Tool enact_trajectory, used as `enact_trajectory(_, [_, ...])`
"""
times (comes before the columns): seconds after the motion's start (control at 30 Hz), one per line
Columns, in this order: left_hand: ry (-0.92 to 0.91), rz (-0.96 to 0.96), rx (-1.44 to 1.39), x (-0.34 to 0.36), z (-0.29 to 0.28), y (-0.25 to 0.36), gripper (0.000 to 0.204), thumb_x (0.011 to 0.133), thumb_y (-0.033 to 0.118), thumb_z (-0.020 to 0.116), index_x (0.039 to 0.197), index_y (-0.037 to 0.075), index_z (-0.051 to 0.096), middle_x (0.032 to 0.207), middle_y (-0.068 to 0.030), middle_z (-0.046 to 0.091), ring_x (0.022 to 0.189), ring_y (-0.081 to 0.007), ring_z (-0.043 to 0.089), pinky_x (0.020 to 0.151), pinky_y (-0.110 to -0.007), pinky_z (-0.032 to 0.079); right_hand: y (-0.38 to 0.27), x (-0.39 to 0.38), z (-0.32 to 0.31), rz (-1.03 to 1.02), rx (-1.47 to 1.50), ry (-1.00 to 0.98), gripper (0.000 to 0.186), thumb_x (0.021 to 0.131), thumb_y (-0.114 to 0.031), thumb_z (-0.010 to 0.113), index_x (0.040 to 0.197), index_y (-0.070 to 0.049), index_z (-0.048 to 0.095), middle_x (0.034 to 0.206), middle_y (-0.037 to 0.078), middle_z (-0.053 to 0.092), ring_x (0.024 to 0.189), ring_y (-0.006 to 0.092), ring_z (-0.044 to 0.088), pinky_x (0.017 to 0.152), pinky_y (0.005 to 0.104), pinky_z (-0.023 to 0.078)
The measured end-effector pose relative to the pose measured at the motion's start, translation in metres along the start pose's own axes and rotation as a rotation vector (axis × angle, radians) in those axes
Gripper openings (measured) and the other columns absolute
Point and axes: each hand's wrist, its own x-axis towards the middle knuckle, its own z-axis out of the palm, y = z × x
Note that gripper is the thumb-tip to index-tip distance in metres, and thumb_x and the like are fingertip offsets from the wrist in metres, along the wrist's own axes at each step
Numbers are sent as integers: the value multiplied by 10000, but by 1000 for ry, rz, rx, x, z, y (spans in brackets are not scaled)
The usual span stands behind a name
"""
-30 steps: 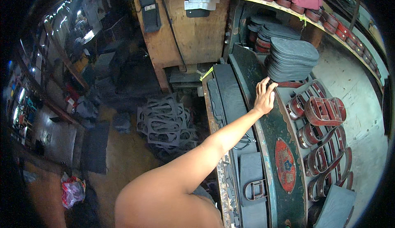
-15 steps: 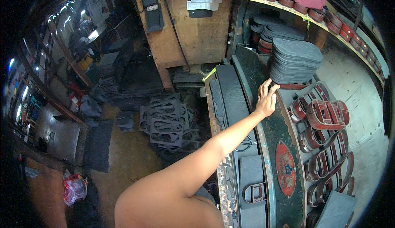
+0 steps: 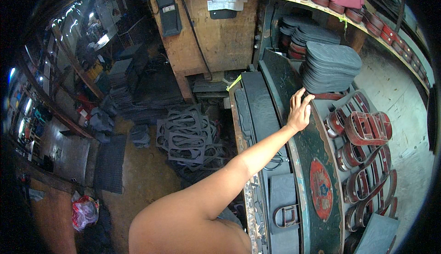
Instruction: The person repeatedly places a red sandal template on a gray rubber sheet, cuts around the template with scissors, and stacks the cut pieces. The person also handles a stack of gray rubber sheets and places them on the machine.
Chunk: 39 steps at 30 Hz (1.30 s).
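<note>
Sole-shaped grey sheets (image 3: pixel 333 68) stand in a thick pile toward the far end of the worktop (image 3: pixel 332 145), at its left edge, beside the green panel (image 3: pixel 312 148). Their long axis runs left to right, roughly crosswise to the panel, dipping a little toward the right (both ends are rounded, so I can't say which is the toe). The pile leans slightly right toward its top.

My left hand (image 3: pixel 300 112) rests at the panel, back upward, fingers parted and loosely bent. The foremost fingertips meet the pile's lower left corner; I see nothing gripped, though my palm is out of sight.

The pile's underside is hard to read: a dark red strip (image 3: pixel 328 96) shows below it, and what bears the weight is covered. A second stack (image 3: pixel 317 34) behind is partly blocked by the front one. Red-rimmed metal frames (image 3: pixel 370 126) overlap along the worktop's left edge, and a slate-grey board (image 3: pixel 377 235) at the near end is cut by the lower rim.

Against half a second ago, the view has shifted slightly; my fingers and the pile keep the same places relative to each other.
</note>
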Motion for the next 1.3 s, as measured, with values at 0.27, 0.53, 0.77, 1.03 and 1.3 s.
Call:
enact_trajectory(0.27, [26, 24, -39, -2, 2, -5, 403, 946, 131, 487, 1343, 100, 549, 1508, -256, 356, 1367, -453, 362, 1163, -552, 249, 1, -2, 1, 14, 8, 10, 679, 1006, -552, 553, 1264, 74, 611, 1184, 327, 616, 1044, 513, 590, 924, 605, 456])
enact_trajectory(0.53, [41, 11, -115, -3, 6, -11, 401, 947, 147, 466, 1333, 114, 567, 1523, -253, 356, 1373, -453, 358, 1169, -549, 240, 26, -22, 5, 3, -65, 6, 641, 1029, -479, 517, 1285, 105, 576, 1248, 353, 563, 1111, 531, 548, 956, 619, 436])
enact_trajectory(0.77, [47, -10, -168, -4, 8, -13, 383, 987, 171, 414, 1313, 84, 596, 1527, -265, 355, 1383, -451, 356, 1171, -543, 242, 53, -52, 13, -15, -65, -7, 635, 1029, -467, 520, 1290, 110, 569, 1250, 356, 563, 1113, 533, 548, 958, 619, 437])
enact_trajectory(1.03, [31, -26, -170, -7, 11, -17, 396, 998, 157, 387, 1319, 53, 594, 1550, -291, 321, 1457, -439, 306, 1208, -495, 224, 81, -81, 17, -44, -78, -36, 630, 1029, -453, 524, 1294, 117, 561, 1252, 360, 562, 1114, 536, 549, 959, 619, 437])
enact_trajectory(1.3, [61, -13, -134, -7, 11, -13, 394, 1008, 147, 379, 1320, 31, 590, 1533, -287, 353, 1448, -419, 334, 1198, -480, 243, 110, -117, 20, -4, -114, -46, 625, 1029, -439, 528, 1299, 124, 554, 1254, 364, 561, 1116, 539, 549, 961, 620, 437])
